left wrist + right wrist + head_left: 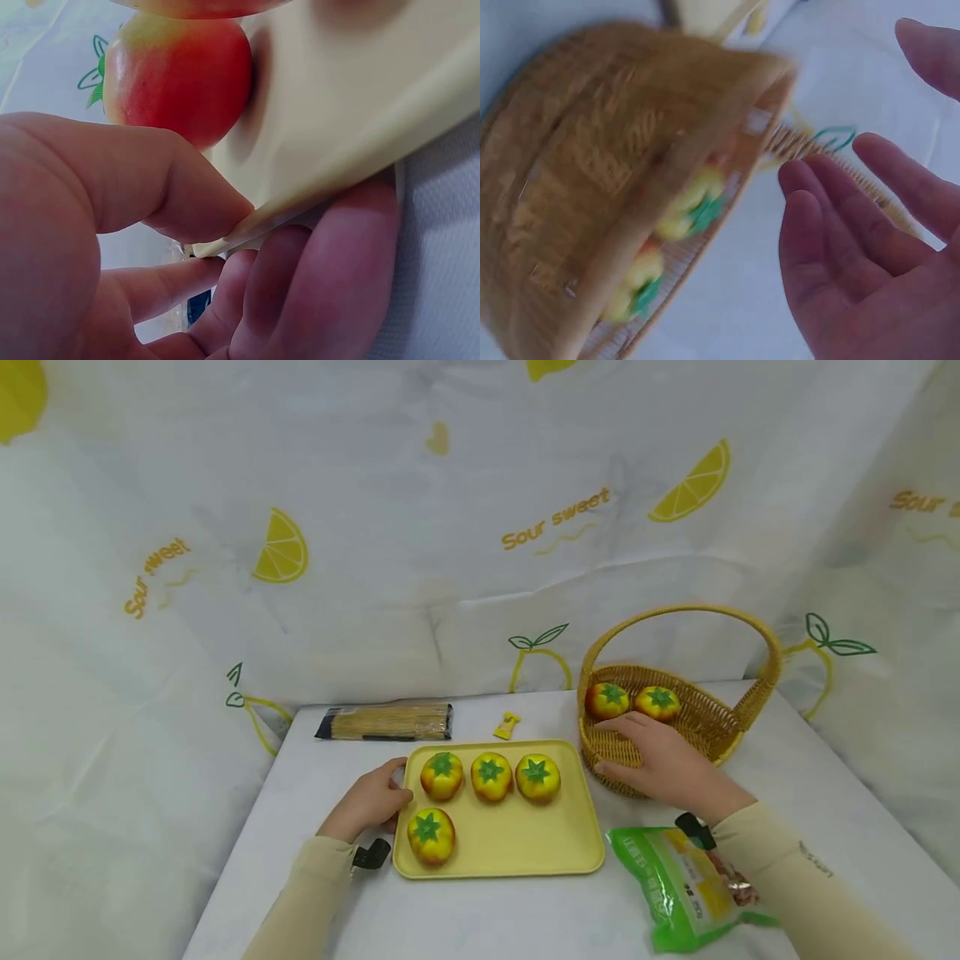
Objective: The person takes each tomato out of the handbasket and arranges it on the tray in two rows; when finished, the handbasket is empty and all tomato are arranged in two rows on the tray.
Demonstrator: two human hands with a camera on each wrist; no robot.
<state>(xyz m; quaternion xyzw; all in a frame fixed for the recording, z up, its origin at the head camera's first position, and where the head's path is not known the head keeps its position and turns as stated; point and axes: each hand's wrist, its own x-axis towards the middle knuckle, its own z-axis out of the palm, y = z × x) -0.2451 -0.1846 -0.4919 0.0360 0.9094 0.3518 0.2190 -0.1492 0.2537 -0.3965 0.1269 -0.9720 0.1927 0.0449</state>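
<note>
My left hand (367, 802) holds the left rim of a yellow tray (525, 839); the left wrist view has its thumb (199, 195) on the edge and several fingers curled underneath. Several yellow-red fruits with green star-shaped tops lie in the tray, three along the back and one fruit (432, 837) at front left. Over the near left side of a wicker basket (708, 718) is my right hand (660, 764), empty, its fingers relaxed and spread from the thumb. Inside the basket, two similar fruits (657, 702) sit at the back.
Behind the tray lie a pack of thin sticks or noodles (390, 722) and a small yellow wrapped packet (507, 725). A green plastic food bag (675, 885) is at front right, partly under my right forearm. The basket's tall handle (690, 608) arches upward; a lemon-print cloth (420, 568) hangs behind.
</note>
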